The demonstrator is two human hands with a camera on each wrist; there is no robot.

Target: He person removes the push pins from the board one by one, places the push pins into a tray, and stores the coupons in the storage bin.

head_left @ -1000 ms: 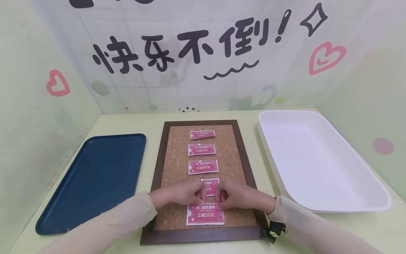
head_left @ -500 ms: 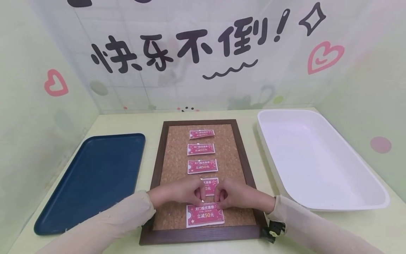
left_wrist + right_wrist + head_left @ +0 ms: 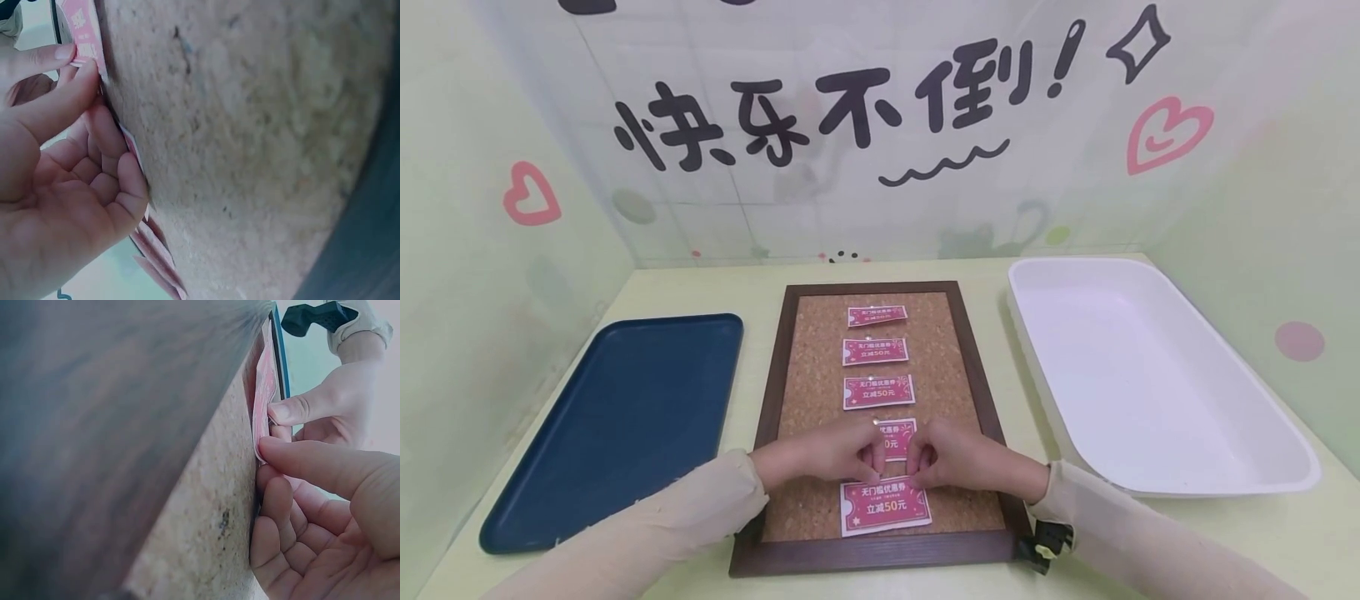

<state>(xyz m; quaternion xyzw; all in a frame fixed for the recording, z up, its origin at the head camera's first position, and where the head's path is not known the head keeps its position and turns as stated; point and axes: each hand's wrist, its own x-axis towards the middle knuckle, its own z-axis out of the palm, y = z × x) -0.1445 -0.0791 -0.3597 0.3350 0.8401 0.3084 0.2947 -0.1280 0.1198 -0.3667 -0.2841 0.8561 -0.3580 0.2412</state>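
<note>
A pink coupon [image 3: 885,506] lies lowest in the column on the cork board [image 3: 808,375], slightly tilted, its top edge at my fingertips. My left hand [image 3: 838,450] pinches a small shiny pushpin [image 3: 272,422] at the middle of that edge; thumb and fingers mostly cover it. My right hand [image 3: 958,457] pinches the coupon's upper right corner between thumb and forefinger, the other fingers curled. In the right wrist view, the coupon [image 3: 264,394] appears nearly edge-on. Between my hands another coupon [image 3: 898,440] is partly hidden by the left hand.
Three more coupons, including the middle one [image 3: 878,392], are pinned farther up the board. A brown wooden frame [image 3: 880,550] borders the cork. A dark blue tray [image 3: 625,425] lies to the left. A deep white tray [image 3: 1165,375] stands to the right. A printed curtain [image 3: 850,208] hangs behind.
The lowest coupon has turned slightly, its lower left corner sinking toward the frame. Both hands keep almost the same place and grip.
</note>
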